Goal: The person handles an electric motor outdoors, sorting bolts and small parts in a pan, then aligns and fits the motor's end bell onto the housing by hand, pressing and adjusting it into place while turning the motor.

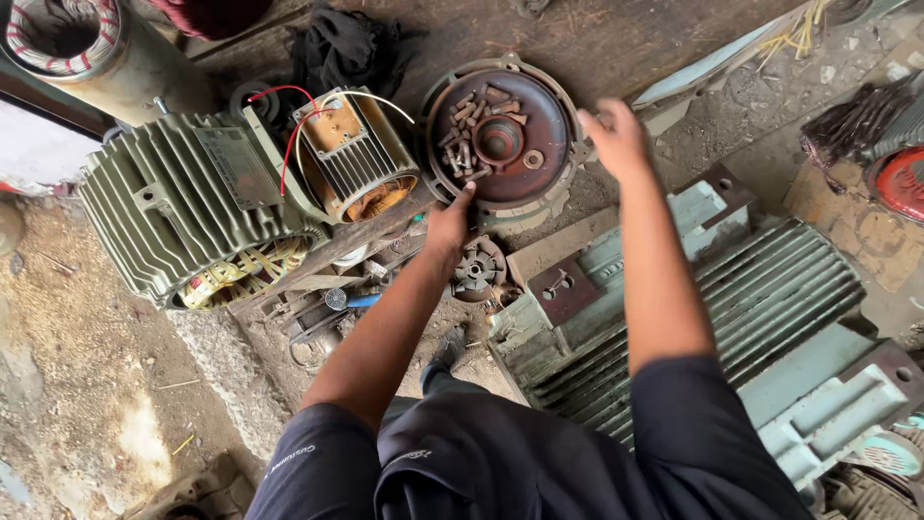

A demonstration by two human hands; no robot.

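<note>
At the far left a large ribbed green motor housing (183,207) lies on its side on the dirt floor (77,385), its open end showing yellow and red windings; above it, in the top left corner, stands a pale cylinder (106,53) wound with red-and-white wire; just right of the big housing, touching it, sits a smaller finned motor (356,159) with copper windings and a red wire looping over its top; a black rag (346,43) lies behind it.

The left hand (449,223) reaches forward from the dark sleeve, fingers held together and stretched out, the tips touching the lower left rim of a round rusty motor end cover (500,140); they press on the rim rather than wrap it. The cover lies face up like a dish on the wooden worktop (597,39), near its front edge, and holds a heap of rusty bolts (472,130) on its left half; below the hand lies a small rusty fan hub (478,270).

The right hand (616,140) is at the cover's right rim, fingers loosely spread and curled; whether it grips the rim I cannot tell.

Under the right forearm lies a long pale-green ribbed motor body (770,299); at the far right edge, a red round part (903,183).
</note>
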